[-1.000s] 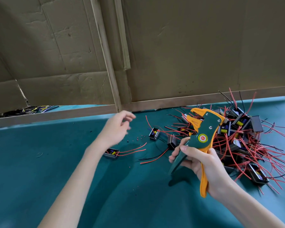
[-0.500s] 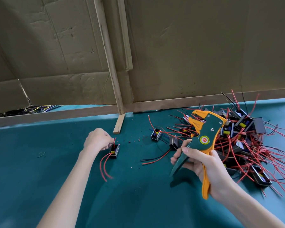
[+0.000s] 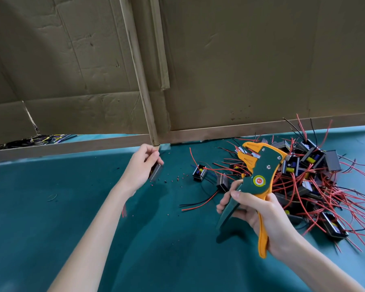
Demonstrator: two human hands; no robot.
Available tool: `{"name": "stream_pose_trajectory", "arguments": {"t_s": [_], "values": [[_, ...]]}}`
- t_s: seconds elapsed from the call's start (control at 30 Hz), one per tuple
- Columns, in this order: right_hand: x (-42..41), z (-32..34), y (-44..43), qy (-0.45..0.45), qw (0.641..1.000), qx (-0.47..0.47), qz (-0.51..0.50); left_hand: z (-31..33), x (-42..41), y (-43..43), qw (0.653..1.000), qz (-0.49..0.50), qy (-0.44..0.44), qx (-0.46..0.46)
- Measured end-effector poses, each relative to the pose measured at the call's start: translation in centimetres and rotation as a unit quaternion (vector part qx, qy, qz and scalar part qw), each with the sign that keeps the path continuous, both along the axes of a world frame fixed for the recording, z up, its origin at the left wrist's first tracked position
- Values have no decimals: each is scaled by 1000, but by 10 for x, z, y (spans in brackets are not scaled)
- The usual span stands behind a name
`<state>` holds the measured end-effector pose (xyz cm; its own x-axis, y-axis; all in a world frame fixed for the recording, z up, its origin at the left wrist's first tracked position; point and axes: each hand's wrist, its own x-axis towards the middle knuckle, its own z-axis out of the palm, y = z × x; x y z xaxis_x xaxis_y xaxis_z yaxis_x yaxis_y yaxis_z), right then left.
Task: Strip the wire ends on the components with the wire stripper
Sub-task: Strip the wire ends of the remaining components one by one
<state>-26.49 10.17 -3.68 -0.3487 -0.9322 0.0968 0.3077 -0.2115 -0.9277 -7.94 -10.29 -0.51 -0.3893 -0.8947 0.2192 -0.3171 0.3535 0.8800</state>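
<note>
Your right hand (image 3: 259, 211) grips the green-and-orange wire stripper (image 3: 259, 171), and your left hand (image 3: 141, 167) holds a small dark component (image 3: 156, 172).

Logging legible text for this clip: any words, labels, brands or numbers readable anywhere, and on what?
No text can be read.
Round red-and-yellow sticker on the wire stripper: central marks too blurred to read.
Component in the left hand: blurred, nothing legible.
Piled components: any print too small.
Cardboard wall: no text seen.
</note>
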Motion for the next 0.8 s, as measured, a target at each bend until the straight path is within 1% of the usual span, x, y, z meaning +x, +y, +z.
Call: {"name": "stream_pose_trajectory", "arguments": {"t_s": [0.1, 0.2, 0.27, 0.4, 0.53, 0.67, 0.8], "values": [[1, 1, 0, 24, 1000, -8, 9, 24, -10, 19, 996, -58, 65, 23], [2, 1, 1, 38, 999, -12, 19, 47, -16, 39, 991, -97, 85, 19], [3, 1, 2, 26, 999, -10, 27, 59, -18, 52, 990, -109, 83, 12], [4, 3, 3, 8, 998, -8, 60, 69, -24, 73, 983, -169, 73, 18], [4, 6, 6, 14, 993, -24, 113, 70, -29, 85, 974, -221, 44, -10], [5, 7, 8, 43, 987, -28, 154, 71, -30, 89, 970, -238, 5, -40], [5, 8, 9, 53, 985, -31, 162, 72, -29, 89, 968, -249, 6, -31]]}}
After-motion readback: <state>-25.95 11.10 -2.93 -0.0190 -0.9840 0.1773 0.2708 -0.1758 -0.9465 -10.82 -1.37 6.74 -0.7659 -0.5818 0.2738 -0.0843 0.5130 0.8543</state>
